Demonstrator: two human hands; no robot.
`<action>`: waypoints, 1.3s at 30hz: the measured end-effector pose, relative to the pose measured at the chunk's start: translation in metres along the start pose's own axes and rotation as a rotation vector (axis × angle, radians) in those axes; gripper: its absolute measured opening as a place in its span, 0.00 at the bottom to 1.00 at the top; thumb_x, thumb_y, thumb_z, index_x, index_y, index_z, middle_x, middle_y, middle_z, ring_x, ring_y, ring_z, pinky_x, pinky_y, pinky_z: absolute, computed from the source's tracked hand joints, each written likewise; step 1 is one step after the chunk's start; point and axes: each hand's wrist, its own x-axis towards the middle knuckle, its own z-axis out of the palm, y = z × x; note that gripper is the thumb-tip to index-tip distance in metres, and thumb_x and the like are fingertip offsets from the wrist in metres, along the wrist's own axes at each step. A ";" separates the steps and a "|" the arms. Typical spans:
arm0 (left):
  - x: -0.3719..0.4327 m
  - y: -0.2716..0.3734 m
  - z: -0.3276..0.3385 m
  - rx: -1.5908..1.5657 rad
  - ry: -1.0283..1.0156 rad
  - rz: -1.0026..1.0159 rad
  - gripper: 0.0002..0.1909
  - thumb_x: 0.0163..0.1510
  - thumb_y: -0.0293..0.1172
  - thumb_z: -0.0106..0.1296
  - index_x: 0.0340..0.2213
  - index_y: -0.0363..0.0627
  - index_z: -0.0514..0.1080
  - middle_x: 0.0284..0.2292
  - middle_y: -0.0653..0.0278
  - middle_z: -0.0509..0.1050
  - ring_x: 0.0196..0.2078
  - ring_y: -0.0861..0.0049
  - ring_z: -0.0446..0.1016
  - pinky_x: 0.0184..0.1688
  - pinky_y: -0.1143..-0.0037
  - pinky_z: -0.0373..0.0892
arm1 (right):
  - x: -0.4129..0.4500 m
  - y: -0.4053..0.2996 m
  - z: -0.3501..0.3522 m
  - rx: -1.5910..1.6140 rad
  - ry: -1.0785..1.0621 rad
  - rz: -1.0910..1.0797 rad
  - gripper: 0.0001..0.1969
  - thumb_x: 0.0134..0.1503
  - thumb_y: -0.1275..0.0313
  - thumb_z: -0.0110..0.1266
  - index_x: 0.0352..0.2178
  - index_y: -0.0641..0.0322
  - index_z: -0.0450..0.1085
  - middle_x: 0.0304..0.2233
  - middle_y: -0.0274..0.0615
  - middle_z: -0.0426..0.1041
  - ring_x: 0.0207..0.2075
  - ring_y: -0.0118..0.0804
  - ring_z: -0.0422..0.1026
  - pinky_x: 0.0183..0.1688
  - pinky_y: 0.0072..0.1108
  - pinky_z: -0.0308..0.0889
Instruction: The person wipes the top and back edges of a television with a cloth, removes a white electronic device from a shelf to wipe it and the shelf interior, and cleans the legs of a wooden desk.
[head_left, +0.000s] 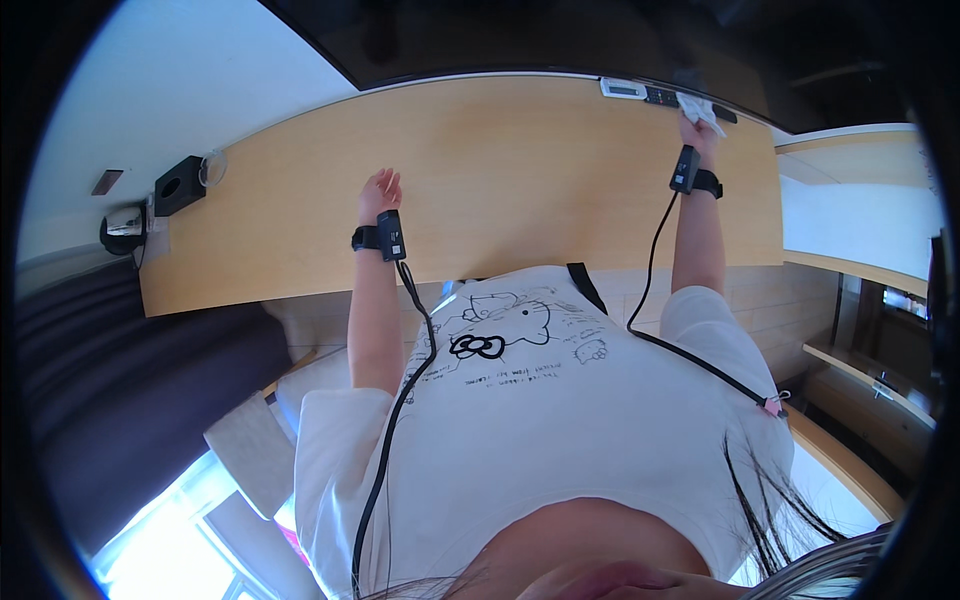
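My right hand (699, 133) holds a crumpled white tissue or cloth (697, 111) at the far right of the wooden desktop (525, 172). The tissue lies against the lower edge of a large black screen (600, 37) and partly covers a dark remote control (660, 97). Beside that remote, to its left, is a white remote with a small display (623, 88). My left hand (381, 191) is over the left half of the desktop, fingers loosely curled, with nothing in it.
At the desktop's left end are a black box with a round opening (180, 186), a clear round item (214, 168) and a dark rounded device (124, 229). Black cables (429, 352) run from both wrist units along my arms. Open shelving (855, 157) adjoins the right end.
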 end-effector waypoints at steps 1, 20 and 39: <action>-0.003 -0.003 0.001 0.000 0.008 0.001 0.16 0.49 0.30 0.45 0.41 0.44 0.61 0.38 0.67 0.68 0.41 0.75 0.67 0.37 0.77 0.63 | 0.005 -0.011 -0.005 0.122 0.035 -0.015 0.16 0.56 0.71 0.32 0.44 0.62 0.60 0.46 0.41 0.64 0.48 0.39 0.62 0.51 0.31 0.55; -0.023 -0.036 0.029 -0.037 0.065 -0.013 0.14 0.50 0.29 0.41 0.41 0.44 0.62 0.37 0.65 0.69 0.40 0.75 0.69 0.35 0.77 0.64 | -0.089 0.127 0.072 -0.031 -0.516 0.605 0.12 0.54 0.77 0.36 0.40 0.70 0.60 0.43 0.43 0.65 0.45 0.37 0.64 0.50 0.26 0.59; -0.085 -0.016 -0.099 -0.050 0.268 0.116 0.08 0.50 0.28 0.47 0.34 0.41 0.68 0.32 0.66 0.71 0.35 0.80 0.69 0.32 0.82 0.65 | -0.025 0.267 0.034 -1.936 -0.125 -0.548 0.13 0.46 0.73 0.44 0.33 0.74 0.64 0.36 0.56 0.66 0.43 0.51 0.61 0.49 0.35 0.52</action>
